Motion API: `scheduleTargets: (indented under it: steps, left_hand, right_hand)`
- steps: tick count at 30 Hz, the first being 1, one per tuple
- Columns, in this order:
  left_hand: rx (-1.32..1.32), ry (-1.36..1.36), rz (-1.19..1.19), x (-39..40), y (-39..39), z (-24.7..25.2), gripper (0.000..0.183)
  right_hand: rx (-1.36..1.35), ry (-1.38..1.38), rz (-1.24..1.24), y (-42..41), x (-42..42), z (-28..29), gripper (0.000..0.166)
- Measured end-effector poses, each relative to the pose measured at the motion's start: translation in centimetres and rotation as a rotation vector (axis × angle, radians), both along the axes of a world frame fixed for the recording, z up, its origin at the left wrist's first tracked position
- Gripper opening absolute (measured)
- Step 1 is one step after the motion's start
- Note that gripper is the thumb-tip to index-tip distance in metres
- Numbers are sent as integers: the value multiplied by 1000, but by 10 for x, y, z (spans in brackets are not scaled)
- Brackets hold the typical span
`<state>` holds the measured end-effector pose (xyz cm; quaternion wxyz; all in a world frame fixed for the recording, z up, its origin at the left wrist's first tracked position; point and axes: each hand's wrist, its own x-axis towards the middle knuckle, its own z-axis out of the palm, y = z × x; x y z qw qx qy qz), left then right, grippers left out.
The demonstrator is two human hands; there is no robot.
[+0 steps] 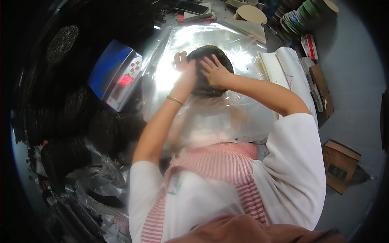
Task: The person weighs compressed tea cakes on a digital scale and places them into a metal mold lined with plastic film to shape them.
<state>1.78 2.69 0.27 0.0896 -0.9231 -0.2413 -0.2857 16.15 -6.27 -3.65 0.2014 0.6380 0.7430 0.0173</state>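
A dark round cake of thin sheets (pixel 202 86), possibly dried seaweed, lies on clear plastic film (pixel 194 121) in front of me. My right hand (pixel 215 73) rests on its top with the fingers spread. At the cake's left edge is my left hand (pixel 185 68), a bracelet on its wrist. Its thumb touches the cake, while its slightly bent fingers stand apart over the bright plastic. Glare on the film hides what is under it.
To the left stands a digital scale (pixel 121 88) with a blue plate and lit display. Dark round stacks (pixel 103 130) and crumpled plastic bags (pixel 100 188) fill the left side. A phone (pixel 191 7), round discs (pixel 251 14), tape rolls (pixel 293 21), a white roll (pixel 291 70) and a cardboard box (pixel 340 167) lie around.
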Motion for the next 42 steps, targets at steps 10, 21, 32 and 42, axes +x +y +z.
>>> scheduleTargets:
  steps: [10,21,32,42]
  left_hand:
    - [-217,224,171,22,10,0,35]
    - [49,377,221,40,0,-6,14]
    - [-1501,-587,307,-142,-25,-39,59]
    - [-1011,-1018,-147,-151,-17,102,33]
  right_hand:
    - [-374,684,2,-2,26,47,69]
    - [-407,215,16,-10,-11,42,59]
    - [-164,867,-242,-40,-12,74,61]
    - [62,825,-262,-41,-15,38,41]
